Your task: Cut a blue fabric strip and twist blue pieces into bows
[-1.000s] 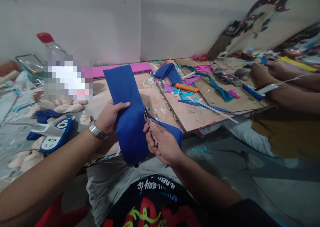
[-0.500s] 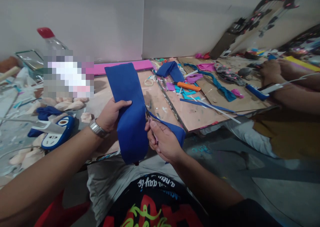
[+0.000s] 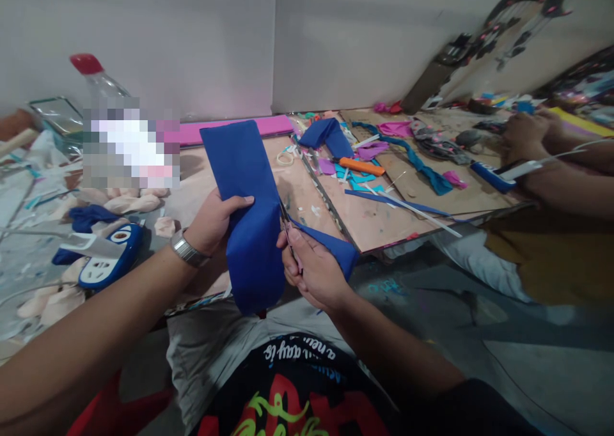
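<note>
A wide strip of blue crepe paper or cloth (image 3: 252, 231) hangs over the front of the table, its lower end curling above my lap. My left hand (image 3: 215, 218) pinches its left edge, thumb on top and the other fingers mostly hidden behind. In my right hand (image 3: 311, 266) is a pair of scissors (image 3: 286, 224) with pinkish handles, blades at the strip's right edge. A further length of the blue material (image 3: 330, 247) runs behind the right hand. Whether the blades are apart is hard to make out.
At left lie a blue-and-white power strip (image 3: 112, 257) and pale bundles (image 3: 132, 199). An orange cutter (image 3: 362, 166), a folded blue piece (image 3: 330, 135) and coloured scraps lie right of centre. At far right a co-worker's hands (image 3: 527, 135) rest over the table.
The scissor blades have shifted very slightly at the blue strip's right edge. Both hands keep nearly the same place and hold.
</note>
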